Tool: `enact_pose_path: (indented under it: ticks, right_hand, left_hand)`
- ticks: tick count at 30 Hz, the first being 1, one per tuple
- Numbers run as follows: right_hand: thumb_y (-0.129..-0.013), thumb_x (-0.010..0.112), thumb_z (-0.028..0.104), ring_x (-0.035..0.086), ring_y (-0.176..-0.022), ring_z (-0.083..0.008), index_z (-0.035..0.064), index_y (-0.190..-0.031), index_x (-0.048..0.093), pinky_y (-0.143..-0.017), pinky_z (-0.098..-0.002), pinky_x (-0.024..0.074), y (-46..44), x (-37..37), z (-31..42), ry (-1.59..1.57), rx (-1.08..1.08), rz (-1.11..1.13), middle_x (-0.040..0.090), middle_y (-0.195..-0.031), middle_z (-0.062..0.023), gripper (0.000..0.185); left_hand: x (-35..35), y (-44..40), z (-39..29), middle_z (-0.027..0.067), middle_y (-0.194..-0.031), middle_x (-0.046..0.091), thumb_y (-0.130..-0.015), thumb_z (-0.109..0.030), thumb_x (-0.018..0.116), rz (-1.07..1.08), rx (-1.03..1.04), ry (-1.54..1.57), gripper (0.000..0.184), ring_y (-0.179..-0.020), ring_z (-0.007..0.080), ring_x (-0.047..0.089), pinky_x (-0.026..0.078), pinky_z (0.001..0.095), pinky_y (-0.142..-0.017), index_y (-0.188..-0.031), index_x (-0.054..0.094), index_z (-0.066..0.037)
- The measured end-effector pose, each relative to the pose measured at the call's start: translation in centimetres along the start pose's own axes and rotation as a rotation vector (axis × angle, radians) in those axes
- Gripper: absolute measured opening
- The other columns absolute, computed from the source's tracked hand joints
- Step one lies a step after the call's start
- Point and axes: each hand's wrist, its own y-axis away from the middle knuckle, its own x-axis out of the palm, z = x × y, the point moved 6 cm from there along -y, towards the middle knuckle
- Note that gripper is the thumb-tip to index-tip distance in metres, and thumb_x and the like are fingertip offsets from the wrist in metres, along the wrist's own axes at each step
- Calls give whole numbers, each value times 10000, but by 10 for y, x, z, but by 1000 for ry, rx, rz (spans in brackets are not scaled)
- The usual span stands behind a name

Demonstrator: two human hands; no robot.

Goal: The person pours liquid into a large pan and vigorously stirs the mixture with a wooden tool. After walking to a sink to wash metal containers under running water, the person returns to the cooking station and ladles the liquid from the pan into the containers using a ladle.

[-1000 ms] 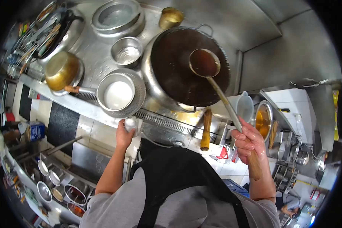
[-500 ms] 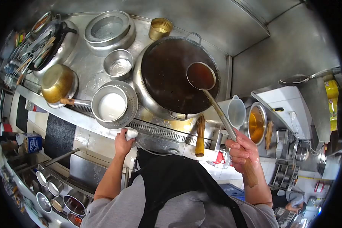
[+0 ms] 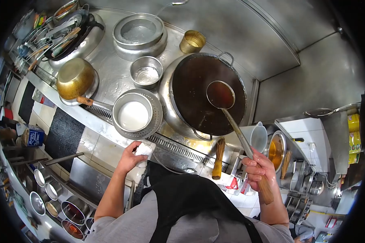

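My right hand (image 3: pixel 258 170) is wrapped round the wooden handle of a long ladle (image 3: pixel 242 137). The ladle's bowl, full of dark red-brown liquid, sits over the wide pot (image 3: pixel 178 105) of dark liquid; whether it touches the surface I cannot tell. In my left hand (image 3: pixel 129 157) a folded white cloth (image 3: pixel 145 150) is gripped at the counter's front edge. Just beyond that hand, a wooden-handled saucepan (image 3: pixel 150 107) of white liquid rests on a perforated round tray (image 3: pixel 157 115). A bamboo brush (image 3: pixel 218 160) lies right of the drain grate.
Behind the saucepan stand a small metal pot (image 3: pixel 160 73), a larger lidless pot (image 3: pixel 158 48) of water and a brass-coloured can (image 3: pixel 192 40). An upturned golden pot (image 3: pixel 75 79) sits left. At right are a plastic jug (image 3: pixel 258 137) and a bowl of amber liquid (image 3: pixel 276 150).
The view has shifted, so the counter items appear farther right and lower. Relative to the wide pot, the ladle's bowl has moved slightly left. More of the white cloth shows in my left hand.
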Motion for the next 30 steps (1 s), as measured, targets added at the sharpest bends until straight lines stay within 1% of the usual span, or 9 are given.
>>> enact_pose_path:
  ticks: [3, 8, 10, 15, 20, 22, 24, 26, 30]
  right_hand:
    - [-1048, 427, 136, 420, -497, -22, 96, -1502, 316, -396, -200, 407, -10, 20, 3, 37, -27, 39, 433, -862, -53, 468]
    - [-1059, 383, 126, 420, -495, -30, 86, -1514, 295, -398, -209, 411, -34, 70, 2, 87, -4, 140, 416, -856, -53, 465]
    - [-1049, 441, 133, 386, -468, -21, 127, -1461, 390, -381, -197, 378, -47, 91, -4, 105, 37, 185, 423, -830, -37, 415]
    - [-1050, 443, 125, 422, -527, -22, 76, -1357, 446, -417, -198, 401, -102, 124, -23, 33, 115, 358, 421, -843, -35, 311]
    - [-1038, 468, 110, 415, -531, -25, 113, -1264, 483, -437, -202, 395, -171, 137, -44, 110, 174, 378, 459, -847, -25, 227]
    - [-1036, 473, 111, 417, -536, -28, 154, -1264, 483, -447, -199, 381, -195, 133, -51, 310, 145, 302, 467, -841, -21, 232]
    - [-1024, 492, 113, 413, -534, -44, 174, -1284, 474, -454, -224, 388, -214, 133, -60, 387, 134, 248, 472, -813, -17, 268]
    - [-1017, 497, 123, 413, -511, -53, 155, -1399, 419, -422, -225, 387, -233, 126, -64, 696, 28, 174, 468, -779, -23, 391]
    - [-981, 504, 71, 431, -487, -83, 141, -1537, 257, -433, -262, 422, -245, 118, -71, 972, -112, 116, 476, -733, -32, 612]
  left_hand:
    - [-8, 7, -6, 34, -1004, 625, -692, -4, 782, -9, 20, 25, 460, -958, 161, 583, 465, 307, -882, -1120, 616, -36]
    - [-22, 20, 1, 42, -1030, 637, -690, 3, 779, -19, 0, 59, 456, -976, 160, 590, 467, 307, -895, -1119, 629, -35]
    - [-26, 26, 12, 40, -1026, 637, -688, 7, 780, -3, 6, 134, 451, -987, 161, 595, 473, 309, -904, -1113, 635, -35]
    - [-40, 40, 21, 38, -1049, 649, -679, -6, 806, -27, -11, 62, 476, -1004, 155, 601, 481, 317, -916, -1124, 640, -35]
    - [-51, 53, 17, 37, -1048, 664, -689, -21, 810, 5, -73, 60, 480, -1005, 157, 610, 479, 313, -918, -1139, 642, -37]
    - [-56, 56, 14, 35, -1040, 665, -693, -20, 807, 0, -61, 81, 473, -1002, 157, 611, 479, 313, -917, -1136, 643, -38]
    - [-60, 58, 11, 34, -1032, 666, -696, -20, 805, -4, -49, 105, 466, -999, 158, 612, 479, 312, -915, -1133, 644, -38]
    - [-62, 62, 13, 34, -1038, 664, -694, -9, 798, 5, -116, 195, 485, -1013, 161, 610, 476, 312, -922, -1150, 637, -36]
    - [-67, 64, 12, 37, -1078, 653, -696, 8, 782, 9, -67, 278, 513, -1009, 164, 610, 478, 319, -919, -1182, 621, -34]
